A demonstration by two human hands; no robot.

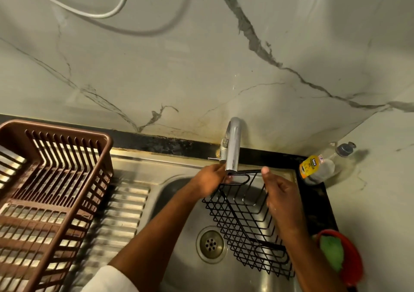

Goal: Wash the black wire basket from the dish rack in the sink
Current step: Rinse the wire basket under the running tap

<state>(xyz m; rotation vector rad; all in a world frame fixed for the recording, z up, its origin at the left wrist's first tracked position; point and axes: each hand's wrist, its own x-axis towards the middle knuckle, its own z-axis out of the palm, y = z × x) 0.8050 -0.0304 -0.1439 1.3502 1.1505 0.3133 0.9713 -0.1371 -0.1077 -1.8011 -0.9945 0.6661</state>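
The black wire basket (242,220) is tilted over the steel sink (179,193), its top end raised under the chrome tap (233,148). My left hand (209,178) grips the basket's upper left rim by the looped handle, right under the spout. My right hand (280,198) lies against the basket's right side with the thumb raised over the top rim. No water stream is visible. The drain (210,244) sits just left of the basket's lower end.
A brown plastic dish rack (44,193) stands on the ribbed drainboard (121,220) at left. A yellow-labelled soap bottle (318,167) lies at the sink's back right corner. A red bowl with a green scrubber (333,253) sits at right. Marble wall behind.
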